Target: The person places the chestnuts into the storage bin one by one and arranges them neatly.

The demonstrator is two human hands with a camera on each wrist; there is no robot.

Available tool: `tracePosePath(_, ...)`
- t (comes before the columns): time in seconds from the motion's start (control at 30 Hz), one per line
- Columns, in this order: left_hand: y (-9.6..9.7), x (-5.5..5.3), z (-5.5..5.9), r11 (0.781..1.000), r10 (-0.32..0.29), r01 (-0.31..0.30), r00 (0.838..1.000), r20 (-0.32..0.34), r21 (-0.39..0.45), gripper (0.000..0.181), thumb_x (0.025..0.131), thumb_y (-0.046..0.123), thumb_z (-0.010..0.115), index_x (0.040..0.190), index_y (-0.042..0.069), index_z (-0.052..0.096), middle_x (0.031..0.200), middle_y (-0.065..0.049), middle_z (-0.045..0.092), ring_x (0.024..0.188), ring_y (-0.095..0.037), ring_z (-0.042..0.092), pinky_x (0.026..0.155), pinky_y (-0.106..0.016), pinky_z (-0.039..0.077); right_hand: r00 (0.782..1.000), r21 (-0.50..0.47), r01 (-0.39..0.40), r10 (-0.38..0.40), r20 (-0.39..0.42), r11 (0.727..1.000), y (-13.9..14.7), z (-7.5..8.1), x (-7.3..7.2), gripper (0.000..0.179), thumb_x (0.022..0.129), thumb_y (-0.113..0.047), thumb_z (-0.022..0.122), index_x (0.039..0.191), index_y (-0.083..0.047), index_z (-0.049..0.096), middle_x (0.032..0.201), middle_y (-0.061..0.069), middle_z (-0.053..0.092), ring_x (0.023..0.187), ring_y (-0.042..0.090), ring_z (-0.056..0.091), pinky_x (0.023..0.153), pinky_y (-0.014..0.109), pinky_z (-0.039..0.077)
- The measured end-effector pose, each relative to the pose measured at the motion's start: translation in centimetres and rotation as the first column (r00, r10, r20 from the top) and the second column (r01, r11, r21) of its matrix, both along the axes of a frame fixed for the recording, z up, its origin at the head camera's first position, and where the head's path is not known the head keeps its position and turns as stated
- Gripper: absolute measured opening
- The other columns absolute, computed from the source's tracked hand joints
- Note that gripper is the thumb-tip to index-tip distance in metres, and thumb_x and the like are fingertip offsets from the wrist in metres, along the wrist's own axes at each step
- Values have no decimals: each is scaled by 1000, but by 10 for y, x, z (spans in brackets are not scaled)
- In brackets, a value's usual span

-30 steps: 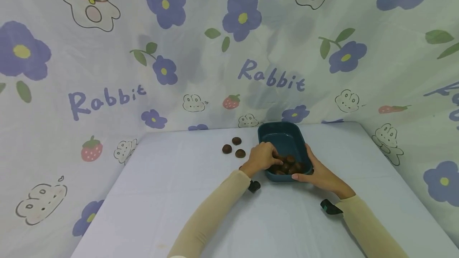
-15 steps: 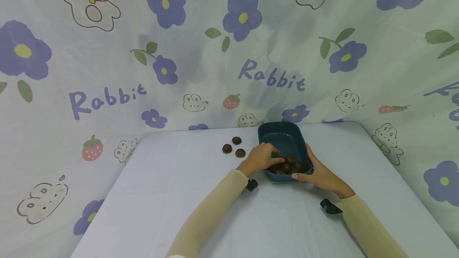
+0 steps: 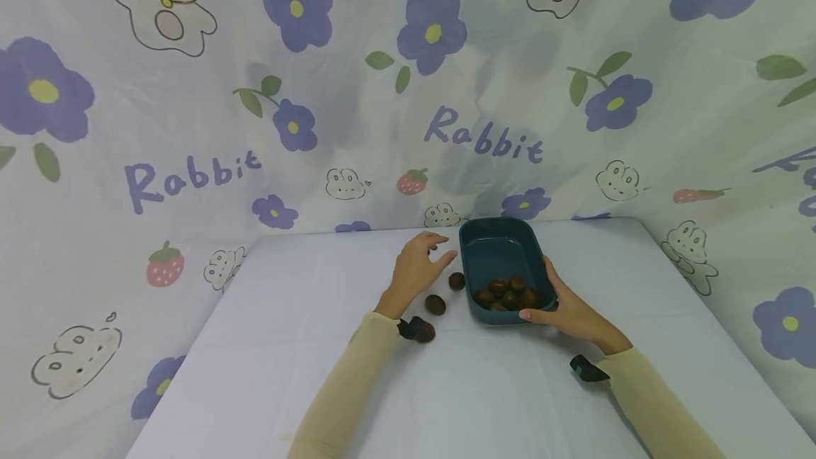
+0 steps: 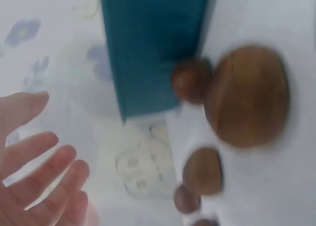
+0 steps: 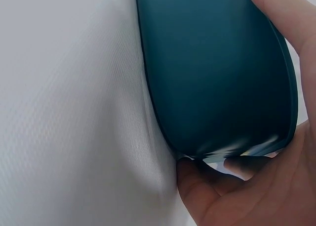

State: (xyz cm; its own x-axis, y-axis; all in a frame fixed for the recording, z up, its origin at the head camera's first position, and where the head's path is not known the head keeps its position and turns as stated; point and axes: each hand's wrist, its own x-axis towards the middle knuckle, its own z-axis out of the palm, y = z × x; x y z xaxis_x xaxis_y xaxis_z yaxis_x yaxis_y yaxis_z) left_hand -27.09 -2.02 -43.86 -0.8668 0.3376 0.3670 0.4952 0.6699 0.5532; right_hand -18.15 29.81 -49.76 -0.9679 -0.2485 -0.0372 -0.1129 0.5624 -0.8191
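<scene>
My left hand (image 3: pixel 417 264) hangs over the table left of a dark teal rectangular dish (image 3: pixel 468 250), thumb and fingers apart with nothing between them. Beside and below it lie three brown chestnuts (image 3: pixel 435 304), the nearest by the wrist camera. The left wrist view shows the spread fingers (image 4: pixel 37 179) and several chestnuts (image 4: pixel 247 95) along the table by the dish's outer wall. With my right hand (image 3: pixel 576 314) I grip the dish's near right corner, thumb on the front rim and fingers along the side. Several more chestnuts (image 3: pixel 510 298) are gathered at the dish's near end.
A white cloth covers the table (image 3: pixel 306 317). Behind its back edge hangs a curtain (image 3: pixel 357 112) printed with rabbits and flowers. The dish stands close to that back edge. A small black wrist camera (image 3: pixel 586 368) sits at my right cuff.
My left hand has come out of the dish and moved left, its fingers opening. Three chestnuts now lie on the table near it. My right hand keeps its grip on the dish.
</scene>
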Motion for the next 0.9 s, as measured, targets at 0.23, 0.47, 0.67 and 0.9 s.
tracePosePath(0.23,-42,-14,-13,959,130,-137,990,45,249,36,91,28,80,119,4,75,113,-14,76,99,-30,73,86,-44,59,1000,29,7,-8,2,1000,2,0,1,129,88,-43,80,163,-23,-23,174,17,-14,157,57,3,113,83,16)
tracePosePath(0.47,-66,-23,-25,911,240,-275,960,148,308,37,88,26,83,113,0,75,111,-20,76,94,-32,73,79,-41,59,1000,13,-3,3,6,1000,0,-2,0,127,89,-42,80,162,-29,-24,174,14,-15,157,55,2,113,83,15)
tracePosePath(0.67,-73,-28,-32,912,279,-335,929,242,236,46,88,29,83,118,-4,73,108,-22,76,95,-32,73,79,-40,60,1000,17,4,-4,0,1000,2,-1,1,127,89,-41,80,161,-35,-25,174,11,-16,158,55,2,112,84,15)
tracePosePath(0.9,-77,-31,-38,906,341,-396,891,299,146,49,86,33,85,117,-4,74,100,-17,77,94,-31,73,85,-44,58,1000,22,-3,3,-7,1000,-1,-1,0,127,89,-40,80,161,-36,-25,174,12,-16,158,55,2,112,83,15)
